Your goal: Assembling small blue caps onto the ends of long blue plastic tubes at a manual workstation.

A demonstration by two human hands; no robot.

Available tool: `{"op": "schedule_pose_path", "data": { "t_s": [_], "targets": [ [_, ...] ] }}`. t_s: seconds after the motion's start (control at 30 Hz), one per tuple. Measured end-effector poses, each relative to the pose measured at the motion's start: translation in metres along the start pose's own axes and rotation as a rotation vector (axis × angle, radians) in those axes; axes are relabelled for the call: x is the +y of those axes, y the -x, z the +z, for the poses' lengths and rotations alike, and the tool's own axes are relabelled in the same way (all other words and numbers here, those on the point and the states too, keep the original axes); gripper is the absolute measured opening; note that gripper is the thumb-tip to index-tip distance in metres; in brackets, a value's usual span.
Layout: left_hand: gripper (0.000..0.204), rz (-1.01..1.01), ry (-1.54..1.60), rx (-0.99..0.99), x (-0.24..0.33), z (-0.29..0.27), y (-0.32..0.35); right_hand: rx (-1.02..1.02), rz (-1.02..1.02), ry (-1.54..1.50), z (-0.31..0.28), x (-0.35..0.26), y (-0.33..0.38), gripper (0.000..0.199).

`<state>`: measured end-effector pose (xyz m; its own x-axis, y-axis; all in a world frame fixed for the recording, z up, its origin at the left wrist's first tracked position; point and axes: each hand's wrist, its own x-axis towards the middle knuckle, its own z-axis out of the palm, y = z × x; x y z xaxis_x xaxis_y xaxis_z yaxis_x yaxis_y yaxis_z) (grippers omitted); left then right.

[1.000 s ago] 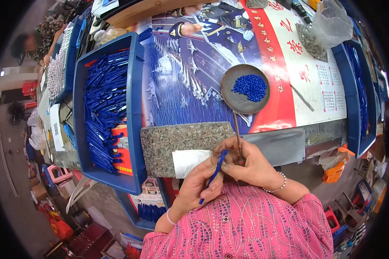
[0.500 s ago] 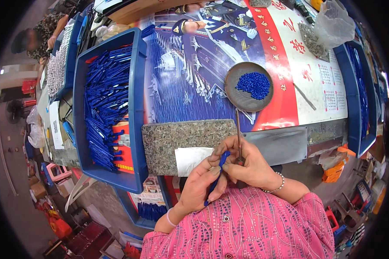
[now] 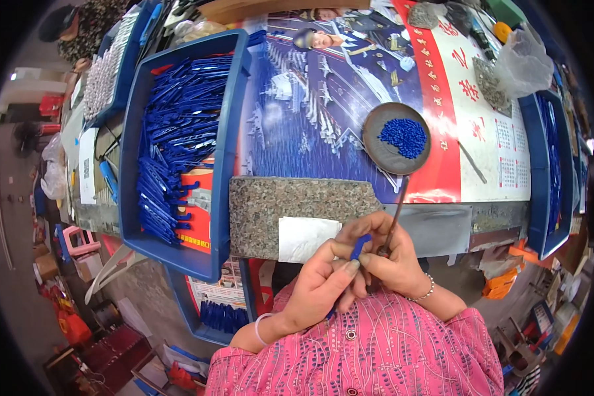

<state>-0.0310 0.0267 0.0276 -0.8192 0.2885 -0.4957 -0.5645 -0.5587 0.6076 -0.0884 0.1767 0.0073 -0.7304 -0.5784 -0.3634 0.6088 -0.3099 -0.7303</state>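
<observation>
- Since the earlier pictures, both hands have crept a little up toward the stone slab, and the blue pen part now stands steeper between them; the dish and trays lie as they did.
- Left hand (image 3: 323, 284): fingers curled narrow, pinching the blue pen part (image 3: 359, 247) near its upper end, thumb and forefinger touching it.
- Right hand (image 3: 393, 261): closed round a thin dark rod (image 3: 396, 214) that runs up toward 12 o'clock to the round metal dish (image 3: 376, 148), and its fingertips meet the pen part just beside the left hand's.
- Small blue pellets (image 3: 404, 136) sit heaped in that dish, at 1 o'clock from the hands.
- Judged by the stock, much is left: the big blue tray (image 3: 226, 99) at 10 o'clock is full of blue pen bodies (image 3: 175, 132), and one piece is in hand.
- A white paper scrap (image 3: 303, 236) lies on the speckled slab (image 3: 290, 201) at the near edge of the surface (image 3: 323, 112), touching neither hand.
- Whether any tray holds finished pieces cannot be told.
</observation>
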Motion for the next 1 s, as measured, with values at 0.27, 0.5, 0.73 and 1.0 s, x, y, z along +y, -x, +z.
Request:
{"op": "schedule_pose_path", "data": {
  "t_s": [0.27,0.5,0.73,1.0],
  "targets": [
    [0.011,-0.02,-0.129,0.033,0.0,-0.002,0.006,0.012,-0.029,0.0,-0.006,0.001,0.002,0.02],
    [0.009,-0.041,-0.124,0.025,0.0,-0.005,0.009,0.05,-0.004,0.024,0.001,0.0,0.0,0.015],
    [0.007,-0.066,-0.059,0.036,0.002,-0.005,0.012,0.069,0.082,0.082,0.001,0.005,-0.002,0.014],
    [0.006,-0.013,-0.156,0.075,0.003,-0.001,0.015,0.042,0.094,0.004,0.003,0.001,-0.001,0.014]
  ]
}}
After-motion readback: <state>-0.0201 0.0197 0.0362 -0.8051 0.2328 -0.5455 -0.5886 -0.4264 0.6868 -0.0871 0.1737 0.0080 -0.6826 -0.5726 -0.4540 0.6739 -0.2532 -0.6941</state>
